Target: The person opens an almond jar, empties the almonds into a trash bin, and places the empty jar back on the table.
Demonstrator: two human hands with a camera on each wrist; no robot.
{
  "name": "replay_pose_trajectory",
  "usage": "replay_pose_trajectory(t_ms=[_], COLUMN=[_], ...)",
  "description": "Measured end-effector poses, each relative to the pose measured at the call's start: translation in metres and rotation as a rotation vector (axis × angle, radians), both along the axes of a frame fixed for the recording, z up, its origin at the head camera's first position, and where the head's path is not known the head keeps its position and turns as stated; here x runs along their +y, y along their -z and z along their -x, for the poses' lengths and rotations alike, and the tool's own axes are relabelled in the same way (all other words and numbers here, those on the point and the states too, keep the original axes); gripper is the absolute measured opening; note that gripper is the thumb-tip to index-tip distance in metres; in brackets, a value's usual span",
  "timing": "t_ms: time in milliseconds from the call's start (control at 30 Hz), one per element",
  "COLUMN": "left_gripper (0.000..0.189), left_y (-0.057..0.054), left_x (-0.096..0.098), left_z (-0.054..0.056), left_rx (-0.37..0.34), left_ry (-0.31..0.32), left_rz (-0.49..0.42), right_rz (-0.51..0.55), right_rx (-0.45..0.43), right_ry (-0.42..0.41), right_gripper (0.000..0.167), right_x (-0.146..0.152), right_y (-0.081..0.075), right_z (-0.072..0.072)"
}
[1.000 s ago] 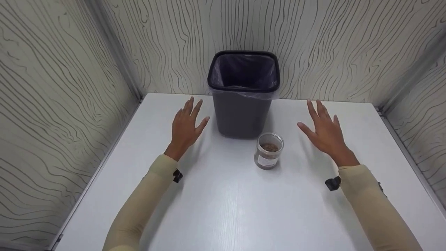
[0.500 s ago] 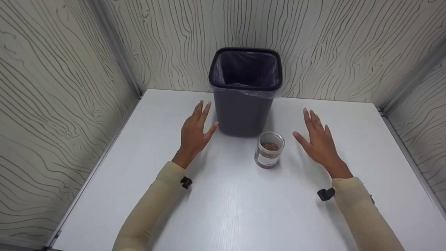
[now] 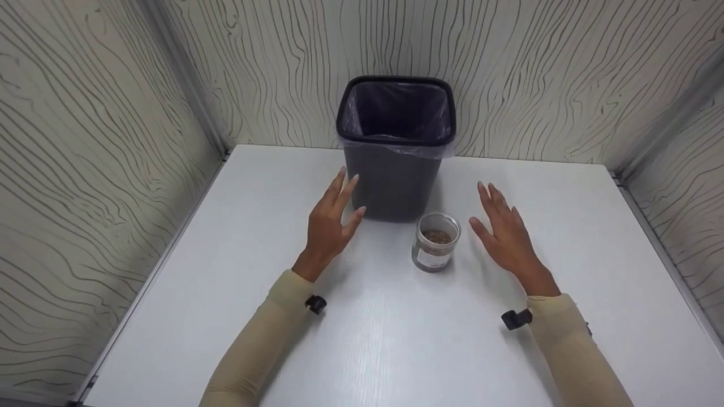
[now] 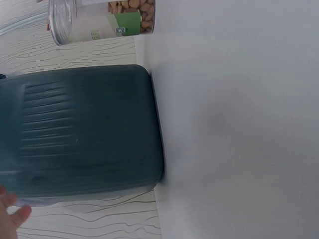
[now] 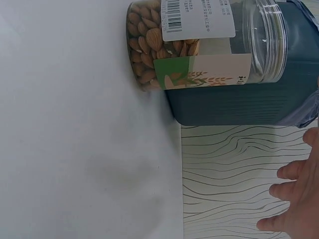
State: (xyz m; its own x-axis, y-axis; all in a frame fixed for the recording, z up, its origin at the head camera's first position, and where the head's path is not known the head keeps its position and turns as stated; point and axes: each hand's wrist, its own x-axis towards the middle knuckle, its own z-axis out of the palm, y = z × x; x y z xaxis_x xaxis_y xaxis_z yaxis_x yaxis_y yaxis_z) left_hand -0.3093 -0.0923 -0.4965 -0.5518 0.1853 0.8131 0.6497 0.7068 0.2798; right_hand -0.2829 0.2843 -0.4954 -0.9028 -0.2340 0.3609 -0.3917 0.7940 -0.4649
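Observation:
A clear, lidless jar point(image 3: 434, 249) part filled with almonds point(image 5: 149, 42) stands upright on the white table. Its white label point(image 5: 197, 19) carries a barcode in the right wrist view. My right hand point(image 3: 507, 240) hovers just right of the jar, fingers extended and thumb spread toward it, holding nothing. To the left, my left hand point(image 3: 328, 232) is also stretched out with nothing in it; its fingertips overlap the bin's lower left side in the head view. The dark bin point(image 3: 393, 181), lined with a clear plastic bag point(image 3: 396, 148), stands right behind the jar.
The white table point(image 3: 373, 339) lies in a booth with wood-grain patterned panels point(image 3: 271, 68) at the back and sides. Grey metal posts point(image 3: 186, 73) mark the corners. A small black wrist camera point(image 3: 317, 304) sits at the left cuff, another black camera point(image 3: 516, 319) at the right.
Both hands have moved inward, the left hand rightward and the right hand leftward, closer to the jar, and slightly back toward me. Jar and bin stay in place.

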Motion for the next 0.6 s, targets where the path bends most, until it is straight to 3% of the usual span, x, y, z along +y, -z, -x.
replay_pose_trajectory(t_ms=[167, 367, 600], left_gripper=[0.059, 0.059, 0.058], left_y=[0.001, 0.002, 0.004], left_x=[0.01, 0.022, 0.032], left_z=[-0.003, -0.007, -0.01], left_rx=[-0.007, -0.058, -0.14], left_ry=[0.059, 0.094, 0.13], left_rz=[0.011, 0.052, 0.126], right_rz=[0.02, 0.05, 0.141], right_rx=[-0.016, -0.043, -0.178], right_ry=[-0.044, -0.128, -0.269], right_gripper=[0.063, 0.067, 0.08], right_x=[-0.004, -0.008, -0.008], right_y=[0.003, 0.004, 0.009], right_z=[-0.001, -0.005, -0.005])
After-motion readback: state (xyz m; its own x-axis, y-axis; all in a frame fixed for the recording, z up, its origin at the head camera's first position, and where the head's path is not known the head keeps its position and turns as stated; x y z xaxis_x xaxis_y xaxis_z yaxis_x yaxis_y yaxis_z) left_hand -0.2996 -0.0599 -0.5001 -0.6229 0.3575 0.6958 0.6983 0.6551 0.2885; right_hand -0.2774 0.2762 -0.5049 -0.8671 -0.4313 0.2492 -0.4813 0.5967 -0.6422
